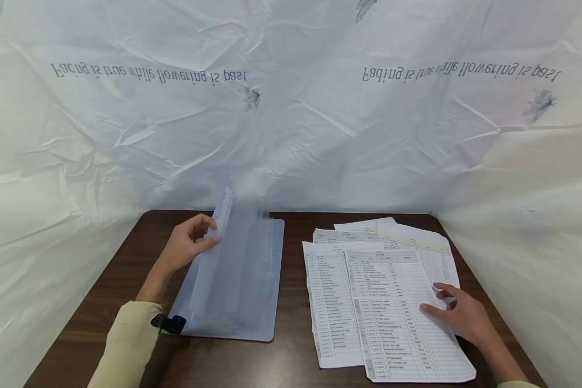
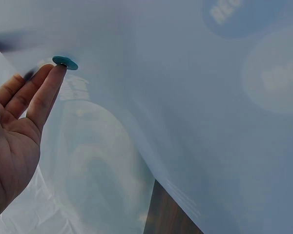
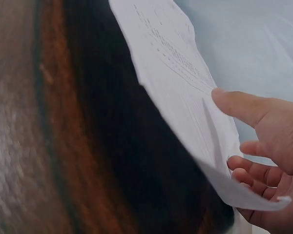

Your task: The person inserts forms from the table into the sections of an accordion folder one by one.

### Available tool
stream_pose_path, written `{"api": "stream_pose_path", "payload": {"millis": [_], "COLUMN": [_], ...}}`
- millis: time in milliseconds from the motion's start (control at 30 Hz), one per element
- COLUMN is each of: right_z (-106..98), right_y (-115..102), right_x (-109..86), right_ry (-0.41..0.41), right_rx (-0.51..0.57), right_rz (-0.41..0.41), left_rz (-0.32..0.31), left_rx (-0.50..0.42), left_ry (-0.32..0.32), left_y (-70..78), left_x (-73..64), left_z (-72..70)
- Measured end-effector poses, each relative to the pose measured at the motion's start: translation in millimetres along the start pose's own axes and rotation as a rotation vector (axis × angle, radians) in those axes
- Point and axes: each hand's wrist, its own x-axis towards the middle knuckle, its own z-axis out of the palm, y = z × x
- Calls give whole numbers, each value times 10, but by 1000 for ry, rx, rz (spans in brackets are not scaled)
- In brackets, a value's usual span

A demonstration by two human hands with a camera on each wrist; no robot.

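Note:
A translucent blue plastic folder (image 1: 249,285) lies on the left half of the table with its cover (image 1: 217,215) raised. My left hand (image 1: 188,243) grips the edge of that cover between thumb and fingers. In the left wrist view, a teal round button (image 2: 65,62) shows at the fingertips, against the bluish plastic. On the right, my right hand (image 1: 461,315) pinches the right edge of the front printed sheet (image 1: 393,318). The right wrist view has the thumb on the face of the paper (image 3: 185,102), the other fingers at its edge and the lower corner bent up.
More printed sheets (image 1: 332,302) lie overlapped beside and behind the front one, some reaching the far right (image 1: 436,256). The dark wooden table (image 1: 293,323) shows between folder and papers. Wrinkled white sheeting (image 1: 291,134) with printed lettering hangs behind and at both sides.

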Motion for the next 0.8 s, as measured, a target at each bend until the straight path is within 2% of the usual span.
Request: {"api": "stream_pose_path", "payload": {"millis": [233, 500, 800], "right_z": [44, 35, 15], "right_y": [-11, -32, -27], "right_x": [-4, 8, -6], "right_ry": [7, -29, -31], "right_rx": [6, 30, 49], "right_rz": [-8, 39, 38], "left_rz": [9, -5, -22], "left_rx": [-10, 2, -12], "left_ry": [2, -9, -40], "left_y": [-2, 45, 352], "left_x": [6, 10, 5], "left_z": [0, -2, -33]}}
